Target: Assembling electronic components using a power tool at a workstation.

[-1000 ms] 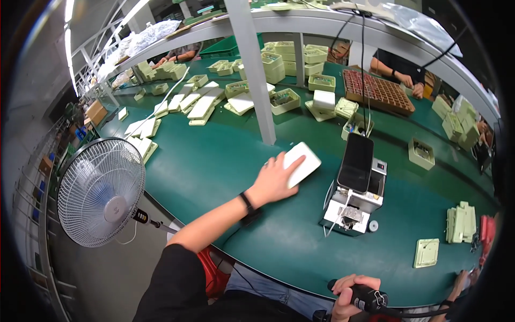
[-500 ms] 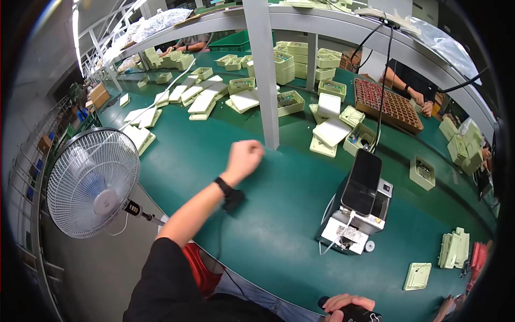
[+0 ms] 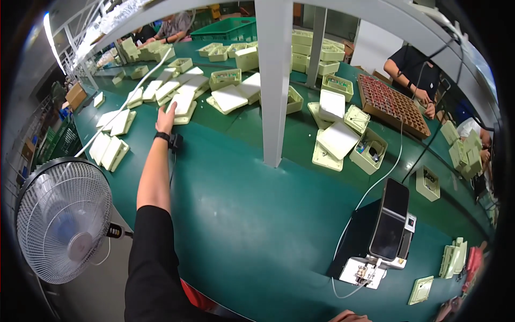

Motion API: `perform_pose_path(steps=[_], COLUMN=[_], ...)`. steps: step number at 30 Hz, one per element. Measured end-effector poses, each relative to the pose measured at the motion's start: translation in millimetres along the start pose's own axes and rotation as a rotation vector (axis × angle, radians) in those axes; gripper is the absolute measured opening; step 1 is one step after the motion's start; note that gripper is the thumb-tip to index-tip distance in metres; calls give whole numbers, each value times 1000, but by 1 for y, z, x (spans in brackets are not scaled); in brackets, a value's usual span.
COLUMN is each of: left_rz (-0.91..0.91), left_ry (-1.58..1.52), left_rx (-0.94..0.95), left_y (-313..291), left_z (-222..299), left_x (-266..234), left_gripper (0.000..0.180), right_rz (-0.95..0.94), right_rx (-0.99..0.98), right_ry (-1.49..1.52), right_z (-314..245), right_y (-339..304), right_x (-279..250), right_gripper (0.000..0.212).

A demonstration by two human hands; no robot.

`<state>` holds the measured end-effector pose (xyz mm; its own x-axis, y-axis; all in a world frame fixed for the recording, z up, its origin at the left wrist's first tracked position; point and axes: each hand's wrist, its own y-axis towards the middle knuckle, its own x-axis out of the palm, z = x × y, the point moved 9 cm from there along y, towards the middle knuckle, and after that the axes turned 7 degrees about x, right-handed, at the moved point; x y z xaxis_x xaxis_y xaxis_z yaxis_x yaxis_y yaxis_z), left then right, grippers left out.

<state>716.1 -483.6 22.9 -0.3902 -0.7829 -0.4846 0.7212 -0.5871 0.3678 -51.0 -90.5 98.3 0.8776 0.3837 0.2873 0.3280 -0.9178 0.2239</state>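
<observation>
Left hand (image 3: 165, 120) is apparently handling a white lid (image 3: 183, 100), pinch or spread unclear; lifting would be requiring an edge grip; cropped right hand (image 3: 350, 316) is hiding its state.

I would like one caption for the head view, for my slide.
A person's left-hand grip at stacked white-topped panels on a green workbench, with a fan at left.

Tabletop (image 3: 241, 214), centre, deep green from here. Cases (image 3: 185, 101) upper left, white over pale green. Gridded tray (image 3: 394, 104) upper right, brown, part red. Sleeve (image 3: 153, 257) lower left, black.
</observation>
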Motion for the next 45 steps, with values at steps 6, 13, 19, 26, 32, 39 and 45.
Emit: perform_pose_path(steps=[6, 13, 19, 26, 32, 39, 45], left_rz=[-159, -150, -296, -458, -450, -137, 216], left_ry=[188, 172, 134, 36, -410, 51, 464], left_rx=[196, 243, 323, 257, 441, 659, 386], left_y=[-21, -110, -193, -222, -199, -168, -122], left_z=[31, 81, 156, 188, 187, 113, -54], left_x=[16, 43, 84, 158, 146, -17, -188], left_gripper=[70, 66, 63, 64, 55, 59, 57], right_rz=[58, 72, 40, -9, -108, 79, 237], right_rx=[-21, 36, 23, 34, 81, -20, -11], right_ry=[12, 50, -43, -218, -369, -87, -30], right_z=[8, 17, 5, -15, -12, 5, 16], right_y=[12, -5, -11, -8, -4, -18, -14], right_x=[4, 2, 14, 43, 46, 14, -1], right_gripper=[30, 28, 28, 27, 29, 40, 51])
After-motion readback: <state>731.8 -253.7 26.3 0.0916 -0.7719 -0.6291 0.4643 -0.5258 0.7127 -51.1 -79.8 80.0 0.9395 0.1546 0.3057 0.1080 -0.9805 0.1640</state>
